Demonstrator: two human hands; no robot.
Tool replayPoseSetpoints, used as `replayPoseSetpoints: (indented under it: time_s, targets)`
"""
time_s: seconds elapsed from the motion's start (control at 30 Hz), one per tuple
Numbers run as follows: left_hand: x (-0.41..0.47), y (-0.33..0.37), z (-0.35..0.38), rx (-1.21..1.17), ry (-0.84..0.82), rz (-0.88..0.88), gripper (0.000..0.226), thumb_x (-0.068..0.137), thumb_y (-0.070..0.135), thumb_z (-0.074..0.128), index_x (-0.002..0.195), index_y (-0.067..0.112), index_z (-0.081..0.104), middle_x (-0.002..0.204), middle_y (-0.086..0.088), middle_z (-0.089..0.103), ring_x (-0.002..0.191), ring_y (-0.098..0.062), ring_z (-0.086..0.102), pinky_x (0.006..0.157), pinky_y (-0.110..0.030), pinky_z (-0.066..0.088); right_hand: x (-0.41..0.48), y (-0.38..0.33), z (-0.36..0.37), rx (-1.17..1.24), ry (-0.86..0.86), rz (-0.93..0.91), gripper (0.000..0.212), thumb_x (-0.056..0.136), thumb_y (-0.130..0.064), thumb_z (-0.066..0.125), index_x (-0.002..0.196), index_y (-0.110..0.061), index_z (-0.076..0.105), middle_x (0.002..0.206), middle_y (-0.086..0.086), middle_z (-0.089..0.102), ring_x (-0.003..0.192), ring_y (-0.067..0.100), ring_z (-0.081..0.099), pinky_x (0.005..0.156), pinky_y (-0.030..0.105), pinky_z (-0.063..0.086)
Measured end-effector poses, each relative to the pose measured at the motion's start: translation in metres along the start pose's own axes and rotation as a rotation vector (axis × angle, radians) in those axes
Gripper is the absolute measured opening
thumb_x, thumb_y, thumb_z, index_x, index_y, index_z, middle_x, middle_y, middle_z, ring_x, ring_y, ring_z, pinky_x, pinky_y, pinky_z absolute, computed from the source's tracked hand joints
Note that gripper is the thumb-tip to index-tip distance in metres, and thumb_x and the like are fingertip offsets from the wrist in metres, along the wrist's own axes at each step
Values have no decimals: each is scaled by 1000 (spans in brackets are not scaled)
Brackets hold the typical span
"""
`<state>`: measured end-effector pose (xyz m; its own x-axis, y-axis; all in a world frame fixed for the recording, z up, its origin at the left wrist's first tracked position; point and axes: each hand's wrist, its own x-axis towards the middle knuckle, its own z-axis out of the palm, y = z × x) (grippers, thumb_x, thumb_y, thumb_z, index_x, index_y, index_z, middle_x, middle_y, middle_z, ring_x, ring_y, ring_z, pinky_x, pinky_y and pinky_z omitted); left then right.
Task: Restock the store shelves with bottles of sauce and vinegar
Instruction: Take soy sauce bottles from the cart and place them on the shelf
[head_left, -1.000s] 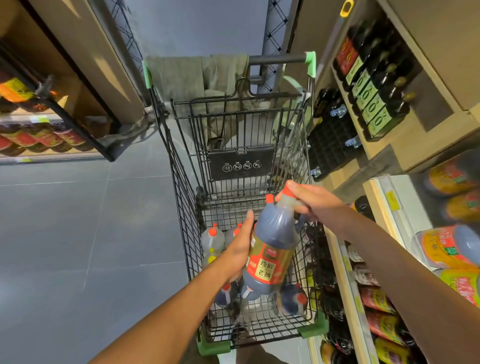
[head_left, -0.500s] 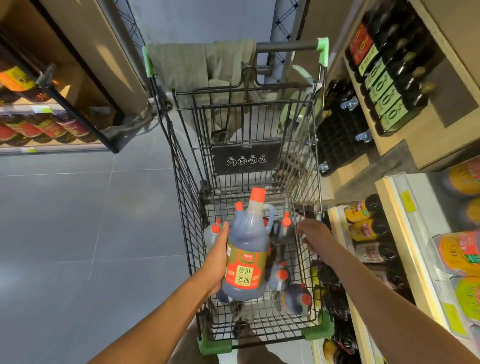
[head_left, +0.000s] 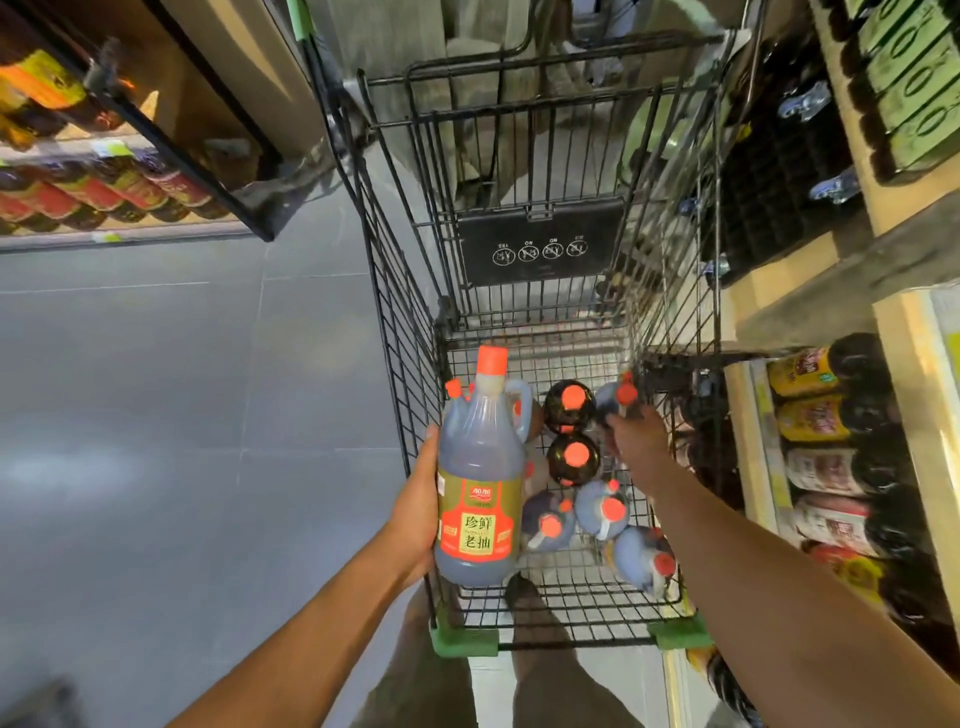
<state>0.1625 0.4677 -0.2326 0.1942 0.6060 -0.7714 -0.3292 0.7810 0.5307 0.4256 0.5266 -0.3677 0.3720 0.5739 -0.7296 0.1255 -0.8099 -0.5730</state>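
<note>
My left hand (head_left: 420, 512) grips a large dark sauce jug (head_left: 480, 493) by its side. The jug is upright, with an orange cap and a red-and-gold label, and hangs over the near left corner of the wire cart (head_left: 402, 322). My right hand (head_left: 634, 441) reaches down into the cart at its right side. Its fingers are at the neck of a small orange-capped bottle (head_left: 621, 395), but blur hides whether they close on it. Several more orange-capped bottles (head_left: 573, 457) stand or lie on the cart floor.
Store shelves on the right hold rows of labelled sauce bottles (head_left: 826, 415), with green-labelled dark bottles (head_left: 909, 78) higher up. A shelf at the far left carries red-labelled bottles (head_left: 104, 192). Grey tiled floor (head_left: 182, 415) lies left of the cart. My legs stand behind the cart.
My right hand let go of the jug's top and dropped into the cart toward a bottle on the right. The left hand now holds the jug alone, upright and further left.
</note>
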Motion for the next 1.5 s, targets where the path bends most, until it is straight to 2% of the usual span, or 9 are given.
replayPoseSetpoints:
  time_s: [0.13, 0.27, 0.4, 0.53, 0.77, 0.87, 1.0, 1.27, 1.5]
  targets:
    - [0, -6, -13, 46, -9, -37, 80, 92, 74, 32, 127, 13, 71, 116, -25, 73, 103, -34, 74, 90, -45, 62, 8, 1, 2, 54, -5, -47, 29, 97, -10, 64, 124, -1, 62, 103, 26, 66, 75, 32, 62, 66, 42, 51]
    - [-4, -4, -17, 121, -13, -56, 88, 86, 81, 29, 129, 16, 71, 123, -26, 71, 115, -38, 70, 93, -45, 60, 12, 0, -16, -222, 154, -96, 33, 93, -29, 72, 113, -3, 70, 110, 21, 70, 104, 37, 66, 85, 39, 49]
    - [-4, -3, -16, 114, -83, -67, 79, 89, 77, 28, 121, 24, 77, 122, -18, 74, 112, -30, 73, 84, -36, 61, -11, -6, -35, -284, 130, -300, 29, 93, -44, 70, 99, -16, 69, 91, 4, 68, 90, 26, 63, 74, 33, 45]
    - [-4, 1, -5, 126, -106, -22, 84, 87, 74, 37, 143, 13, 57, 128, -20, 71, 117, -33, 70, 89, -40, 61, -48, -27, -61, -358, 100, -536, 24, 93, -44, 68, 77, -29, 60, 67, -12, 60, 65, 5, 56, 56, 26, 32]
    - [-11, 19, 16, 86, -175, 34, 98, 78, 77, 55, 144, 5, 55, 134, -30, 63, 129, -47, 58, 114, -63, 41, -109, -100, -112, -233, 12, -854, 17, 92, -41, 68, 81, -29, 65, 81, -8, 61, 77, 6, 58, 67, 16, 41]
    - [-18, 31, 28, 56, -186, 50, 97, 73, 77, 60, 140, 6, 59, 134, -29, 64, 123, -43, 63, 110, -56, 48, -140, -135, -118, 44, -91, -824, 22, 88, -42, 64, 82, -21, 66, 77, 3, 64, 77, 9, 59, 71, 31, 49]
    - [-22, 46, 45, -29, -200, 63, 92, 80, 79, 54, 134, 5, 66, 133, -30, 64, 114, -38, 68, 99, -51, 56, -179, -164, -122, 264, -173, -842, 19, 84, -49, 63, 94, -39, 77, 89, -13, 75, 84, 1, 68, 70, 16, 53]
    - [-13, 60, 53, -220, -341, 67, 87, 60, 80, 80, 112, 10, 79, 108, -19, 75, 96, -31, 75, 84, -45, 61, -217, -183, -124, 269, -317, -864, 20, 89, -24, 59, 105, -20, 72, 99, -7, 77, 97, 8, 71, 81, 20, 56]
    - [-9, 58, 49, -276, -354, 38, 88, 70, 81, 73, 117, 8, 76, 111, -21, 74, 98, -33, 75, 87, -47, 60, -219, -183, -106, 214, -325, -919, 29, 88, -23, 61, 116, -20, 69, 112, -10, 76, 111, 12, 69, 95, 29, 55]
